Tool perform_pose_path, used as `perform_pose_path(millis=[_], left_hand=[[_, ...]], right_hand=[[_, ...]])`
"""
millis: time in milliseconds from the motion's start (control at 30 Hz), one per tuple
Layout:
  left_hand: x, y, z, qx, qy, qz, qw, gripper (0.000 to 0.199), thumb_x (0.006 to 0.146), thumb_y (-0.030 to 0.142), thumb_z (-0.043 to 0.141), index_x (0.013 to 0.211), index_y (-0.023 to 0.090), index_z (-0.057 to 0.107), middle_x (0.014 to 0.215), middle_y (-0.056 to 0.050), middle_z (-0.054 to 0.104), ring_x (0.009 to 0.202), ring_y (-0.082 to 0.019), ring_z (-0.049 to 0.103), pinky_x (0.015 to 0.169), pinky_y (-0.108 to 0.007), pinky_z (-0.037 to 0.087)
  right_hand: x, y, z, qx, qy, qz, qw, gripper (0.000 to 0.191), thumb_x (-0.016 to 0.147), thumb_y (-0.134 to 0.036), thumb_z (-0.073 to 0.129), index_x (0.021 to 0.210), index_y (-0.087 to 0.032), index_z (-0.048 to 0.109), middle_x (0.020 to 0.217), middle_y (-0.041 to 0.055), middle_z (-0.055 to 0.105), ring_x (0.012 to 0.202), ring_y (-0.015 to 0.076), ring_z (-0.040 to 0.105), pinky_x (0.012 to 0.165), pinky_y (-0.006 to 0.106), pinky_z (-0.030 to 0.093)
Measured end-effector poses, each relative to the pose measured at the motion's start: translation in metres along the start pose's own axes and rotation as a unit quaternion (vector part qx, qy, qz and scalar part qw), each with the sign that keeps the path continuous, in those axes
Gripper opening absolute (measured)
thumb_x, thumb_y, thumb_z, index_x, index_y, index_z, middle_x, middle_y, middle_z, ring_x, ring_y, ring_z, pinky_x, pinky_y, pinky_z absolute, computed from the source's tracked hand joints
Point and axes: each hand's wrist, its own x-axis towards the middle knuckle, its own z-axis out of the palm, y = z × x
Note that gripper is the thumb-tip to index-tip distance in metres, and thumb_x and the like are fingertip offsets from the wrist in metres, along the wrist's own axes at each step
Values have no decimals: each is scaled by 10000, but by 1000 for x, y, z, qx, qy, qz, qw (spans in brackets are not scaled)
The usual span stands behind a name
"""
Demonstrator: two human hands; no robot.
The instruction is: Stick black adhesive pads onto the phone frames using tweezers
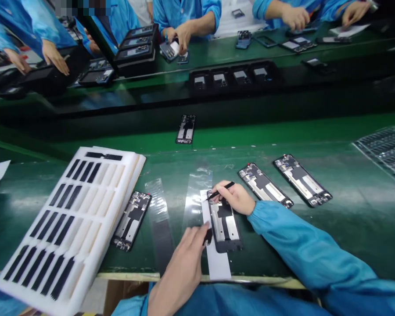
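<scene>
My right hand (pixel 235 197) grips a pair of black tweezers (pixel 226 188), their tip at the upper left edge of an opened phone (pixel 225 226). That phone lies on the green bench with its inner parts facing up, partly over a white paper strip (pixel 217 263). Beside its left edge, my left hand (pixel 186 256) is closed on a small black piece (pixel 208 237); its exact kind cannot be made out. Clear plastic film (pixel 197 193) lies just beyond the strip.
On the left, a white foam tray (pixel 128 169) holds rows of black strips. Other opened phones (pixel 131 221), (pixel 266 186), (pixel 302 180) lie on both sides, and another phone (pixel 185 129) farther back. Across the line, co-workers in blue handle phones near a black tray (pixel 233 70).
</scene>
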Motion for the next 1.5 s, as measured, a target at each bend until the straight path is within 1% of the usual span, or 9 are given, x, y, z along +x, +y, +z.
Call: perform_pose_path(millis=[133, 300, 500, 667, 800, 933, 1033, 1267, 1500], left_hand=[[0, 8, 8, 85, 23, 79, 993, 651, 910, -7, 360, 1522, 216, 363, 1293, -100, 622, 1135, -244, 576, 1039, -446, 498], [14, 13, 6, 175, 57, 161, 970, 555, 887, 18, 450, 1424, 151, 507, 1281, -108, 648, 1000, -235, 602, 922, -393, 561], [35, -4, -24, 243, 172, 148, 943, 551, 845, -37, 412, 1340, 129, 588, 1188, -109, 694, 892, -221, 597, 802, -344, 574], [51, -23, -44, 268, 192, 135, 934, 582, 800, -53, 427, 1319, 145, 604, 1172, -84, 707, 871, -225, 602, 767, -346, 585], [61, -29, -45, 260, 173, 149, 938, 587, 794, -50, 433, 1324, 139, 600, 1161, -87, 704, 891, -232, 608, 778, -352, 592], [58, -32, -38, 237, 172, 143, 945, 584, 811, -52, 418, 1342, 127, 584, 1158, -100, 690, 938, -231, 614, 844, -360, 586], [48, -35, -32, 227, 187, 132, 947, 563, 830, -39, 415, 1337, 134, 588, 1143, -104, 683, 939, -227, 621, 857, -363, 585], [26, -43, -23, 204, 193, 83, 956, 617, 820, -42, 405, 1384, 157, 559, 1138, -100, 669, 984, -221, 638, 883, -352, 582], [21, -49, -21, 182, 215, 58, 958, 632, 808, -40, 401, 1375, 183, 570, 1136, -88, 668, 1013, -216, 645, 908, -346, 576]], right_hand=[[6, -3, -4, 50, 26, -5, 998, 531, 834, -691, 628, 837, -162, 668, 655, 77, 767, 575, 187, 735, 541, 264, 549], [10, -7, -11, 113, 64, -15, 991, 549, 819, -720, 622, 849, -172, 632, 630, 68, 758, 538, 174, 711, 547, 268, 534], [8, -18, -23, 156, 88, -20, 984, 526, 789, -699, 676, 835, -175, 647, 664, 70, 770, 534, 169, 701, 548, 271, 531], [12, -31, -46, 159, 142, -43, 976, 521, 750, -683, 735, 830, -174, 663, 670, 67, 771, 551, 176, 704, 553, 279, 509], [12, -24, -43, 104, 140, -56, 983, 518, 831, -682, 658, 852, -164, 655, 684, 86, 774, 559, 180, 711, 553, 281, 497], [4, -5, -22, 3, 64, -24, 998, 546, 893, -701, 548, 888, -165, 652, 695, 93, 769, 632, 206, 743, 573, 293, 520], [-1, 6, -14, -52, 36, -20, 998, 544, 929, -693, 490, 921, -174, 655, 738, 87, 768, 680, 208, 749, 616, 303, 551], [-7, 12, -18, -139, 42, -64, 987, 444, 1023, -538, 435, 940, -172, 674, 859, 83, 747, 706, 177, 747, 665, 275, 586], [-12, 14, -18, -211, 46, -123, 969, 354, 1058, -388, 414, 956, -176, 679, 866, 73, 740, 697, 153, 740, 675, 247, 584]])
